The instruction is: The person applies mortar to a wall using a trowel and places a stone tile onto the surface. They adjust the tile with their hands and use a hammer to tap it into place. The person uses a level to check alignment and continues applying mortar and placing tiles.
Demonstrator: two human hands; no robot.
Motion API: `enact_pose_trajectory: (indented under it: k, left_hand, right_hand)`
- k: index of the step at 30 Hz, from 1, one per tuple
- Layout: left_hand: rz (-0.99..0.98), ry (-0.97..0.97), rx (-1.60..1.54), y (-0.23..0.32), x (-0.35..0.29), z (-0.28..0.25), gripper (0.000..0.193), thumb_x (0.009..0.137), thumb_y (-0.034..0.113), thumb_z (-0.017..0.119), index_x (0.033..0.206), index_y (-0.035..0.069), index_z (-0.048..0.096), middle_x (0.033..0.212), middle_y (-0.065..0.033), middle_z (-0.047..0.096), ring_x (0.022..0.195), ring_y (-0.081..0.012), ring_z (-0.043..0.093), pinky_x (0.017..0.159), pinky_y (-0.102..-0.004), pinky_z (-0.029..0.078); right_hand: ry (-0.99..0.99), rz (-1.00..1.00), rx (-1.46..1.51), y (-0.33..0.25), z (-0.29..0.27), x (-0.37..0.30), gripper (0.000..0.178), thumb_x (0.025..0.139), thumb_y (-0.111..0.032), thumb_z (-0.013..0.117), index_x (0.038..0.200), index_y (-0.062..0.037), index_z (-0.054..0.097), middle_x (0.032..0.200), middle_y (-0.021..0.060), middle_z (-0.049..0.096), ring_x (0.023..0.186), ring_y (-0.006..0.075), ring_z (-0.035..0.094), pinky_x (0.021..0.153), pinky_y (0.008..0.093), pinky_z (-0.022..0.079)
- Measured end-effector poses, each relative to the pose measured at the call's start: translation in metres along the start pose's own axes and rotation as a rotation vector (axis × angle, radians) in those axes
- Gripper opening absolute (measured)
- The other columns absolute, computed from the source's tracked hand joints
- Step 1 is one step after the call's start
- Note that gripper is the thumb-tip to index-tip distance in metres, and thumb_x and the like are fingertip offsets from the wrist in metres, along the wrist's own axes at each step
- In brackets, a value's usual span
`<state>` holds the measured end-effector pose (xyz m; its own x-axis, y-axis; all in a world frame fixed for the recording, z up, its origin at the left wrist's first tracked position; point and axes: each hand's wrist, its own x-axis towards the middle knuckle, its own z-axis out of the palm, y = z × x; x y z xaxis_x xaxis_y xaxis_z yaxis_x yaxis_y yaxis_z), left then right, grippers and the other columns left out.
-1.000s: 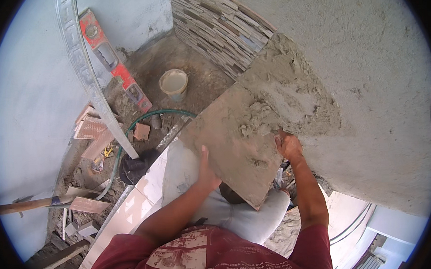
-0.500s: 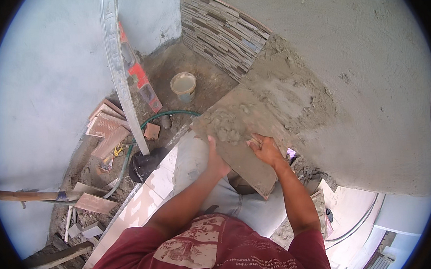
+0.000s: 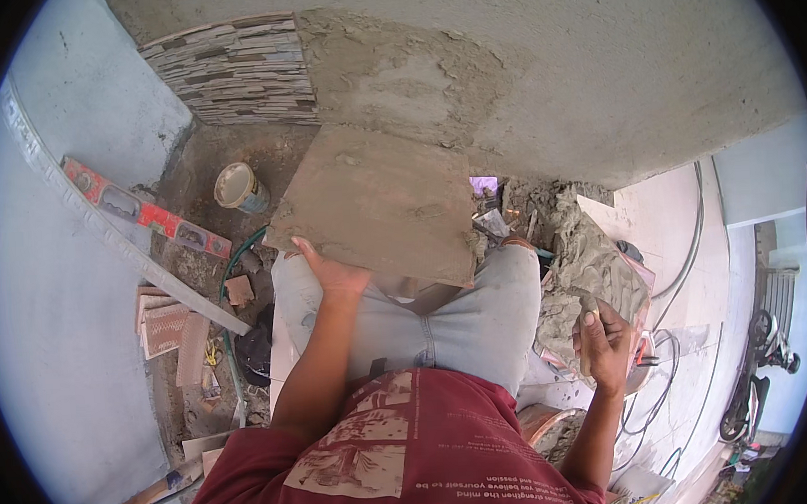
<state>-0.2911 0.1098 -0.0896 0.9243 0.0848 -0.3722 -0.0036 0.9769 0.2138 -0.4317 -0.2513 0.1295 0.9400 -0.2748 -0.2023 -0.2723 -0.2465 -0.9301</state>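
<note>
A large square tile (image 3: 374,203) coated with wet grey mortar lies tilted above my knees. My left hand (image 3: 331,269) grips its near left edge, thumb on top and fingers underneath. My right hand (image 3: 605,346) is off to the right, closed around the handle of a trowel (image 3: 590,312); the blade cannot be made out against the mortar. That hand is at the near side of a heap of wet mortar (image 3: 581,252), which rests on a board or tile beside my right leg.
Ahead, a stone-patterned tile (image 3: 239,73) is on the wall beside rough mortar (image 3: 404,79). Leftward are a bucket (image 3: 236,186), a red spirit level (image 3: 151,215), a long metal straightedge (image 3: 115,226), a green hose (image 3: 229,284) and stacked tile pieces (image 3: 165,324). Cables (image 3: 670,366) lie at right.
The mortar lump on the tile is now spread into a flatter layer. My right hand has left the tile for the heap at right. The view has turned rightward.
</note>
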Motion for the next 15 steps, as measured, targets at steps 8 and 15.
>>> enact_pose_trajectory:
  k: [8, 15]
  left_hand:
    - [-0.030, 0.041, 0.191, 0.011, 0.005, -0.008, 0.100, 0.073, 0.082, 0.059, 0.150, 0.021, 0.042, 0.152, -0.0034, 0.043, 0.141, -0.0299, 0.036, 0.117, -0.0556, 0.027]
    - [-0.049, 0.068, 0.190, 0.015, 0.012, -0.008, 0.110, 0.062, 0.071, 0.077, 0.150, 0.016, 0.040, 0.155, -0.0070, 0.040, 0.142, -0.0329, 0.036, 0.117, -0.0577, 0.028]
  right_hand:
    - [0.751, 0.137, -0.109, 0.028, -0.070, -0.182, 0.024, 0.094, -0.007, 0.061, 0.115, 0.0035, 0.056, 0.086, 0.0030, 0.057, 0.072, 0.0086, 0.052, 0.065, 0.0221, 0.043]
    - [0.910, 0.881, -0.616, 0.200, -0.017, -0.295, 0.027, 0.089, -0.014, 0.062, 0.100, 0.0066, 0.049, 0.064, 0.0115, 0.059, 0.044, 0.0218, 0.059, 0.042, 0.0361, 0.051]
